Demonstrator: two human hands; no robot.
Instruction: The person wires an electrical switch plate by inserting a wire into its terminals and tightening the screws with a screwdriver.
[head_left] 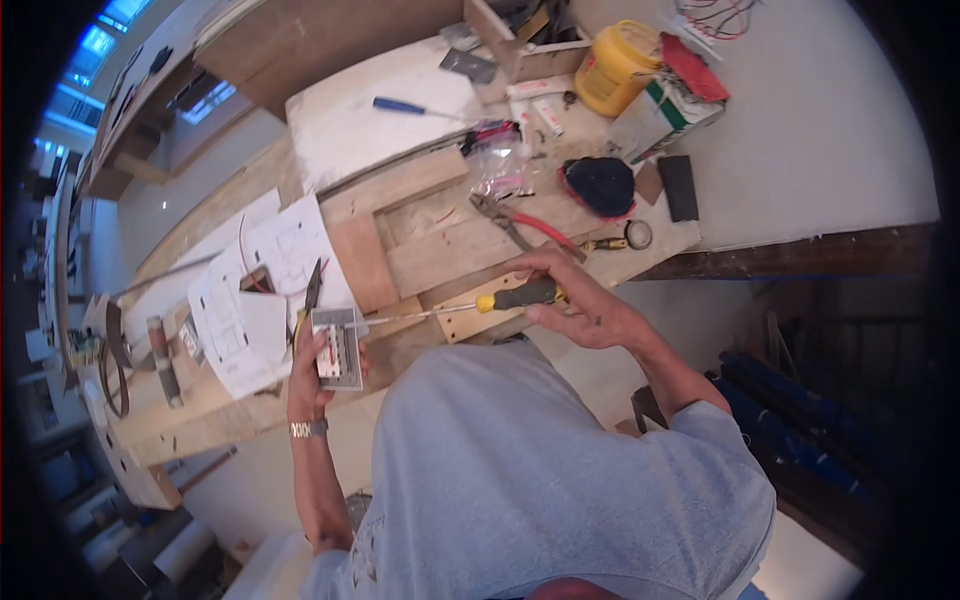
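My left hand [304, 374] is closed around a small grey rectangular electrical plate [346, 350], tilted so that a row of what look like terminals shows. My right hand [580, 302] grips a screwdriver [512, 296] by its black and yellow handle. Its long shaft points left, with the tip at the plate's upper part; whether it sits in a screw is too small to tell. Just behind the plate lie dark-jawed pliers [314, 285]. White paper sheets with printed drawings [222, 318] are spread beside my left hand.
Red-handled pliers [535, 222], a dark cap-like item [598, 186] and a yellow tub [616, 68] are beyond my right hand. A blue-handled screwdriver [400, 105] rests on a white board [350, 125]. Wooden frame pieces [362, 262] lie on the workbench. A tape roll [637, 235] sits near its edge.
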